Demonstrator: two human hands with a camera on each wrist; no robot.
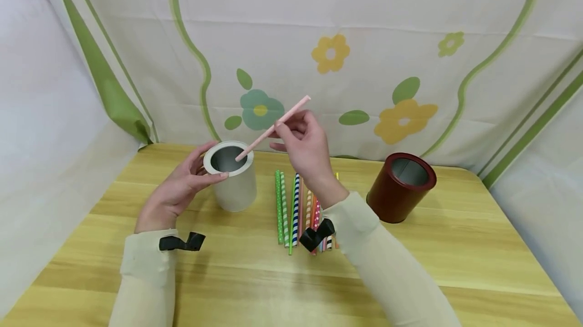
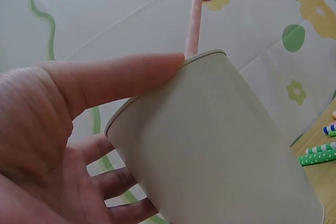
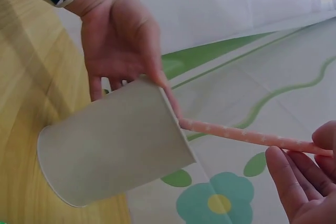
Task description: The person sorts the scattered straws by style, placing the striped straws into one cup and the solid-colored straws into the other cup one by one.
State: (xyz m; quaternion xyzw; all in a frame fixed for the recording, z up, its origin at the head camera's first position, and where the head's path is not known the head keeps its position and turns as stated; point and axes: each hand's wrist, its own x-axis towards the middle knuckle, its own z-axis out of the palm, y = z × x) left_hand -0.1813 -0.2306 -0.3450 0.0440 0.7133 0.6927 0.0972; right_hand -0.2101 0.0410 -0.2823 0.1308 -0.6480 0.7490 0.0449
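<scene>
A pink paper straw [image 1: 258, 140] slants between the thumb and fingers of my right hand [image 1: 310, 151], which pinches it near its middle. Its lower end is at the mouth of a white can [image 1: 235, 191], and in the right wrist view the straw [image 3: 231, 132] shows small pale marks. My left hand [image 1: 179, 188] holds the can at its upper left, thumb on the near rim and fingers round the far side. The left wrist view shows the thumb pressed along the rim of the can [image 2: 210, 135]. The can stands upright on the table.
Several coloured straws [image 1: 285, 210], striped, dotted and plain, lie side by side on the wooden table [image 1: 241, 276], partly hidden under my right wrist. To the right stands a dark red can [image 1: 387, 198] with its top uncovered. A flowered curtain [image 1: 282, 38] hangs behind the table.
</scene>
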